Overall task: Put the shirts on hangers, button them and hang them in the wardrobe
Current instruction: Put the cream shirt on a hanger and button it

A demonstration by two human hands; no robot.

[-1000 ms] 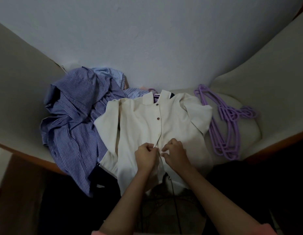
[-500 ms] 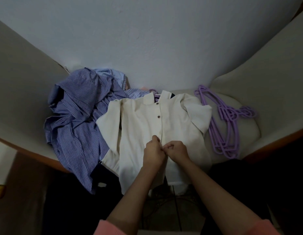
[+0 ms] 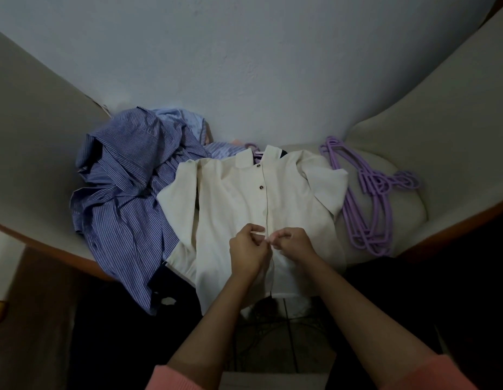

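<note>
A cream shirt (image 3: 233, 209) lies face up on the sofa seat, collar away from me, with a purple hanger's hook (image 3: 254, 149) showing at the neck. A dark button (image 3: 261, 187) is fastened near the top of the placket. My left hand (image 3: 249, 249) and my right hand (image 3: 294, 242) meet at the placket near mid-shirt, each pinching a front edge of the cream shirt. Blue striped shirts (image 3: 123, 198) are heaped to the left.
A bundle of purple hangers (image 3: 368, 198) lies on the seat to the right. The sofa (image 3: 408, 218) curves up on both sides, with a pale wall behind. Dark floor and cables lie below the shirt's hem.
Both hands have moved a little up the placket and closer together. The view has shifted slightly. The shirt stays in place.
</note>
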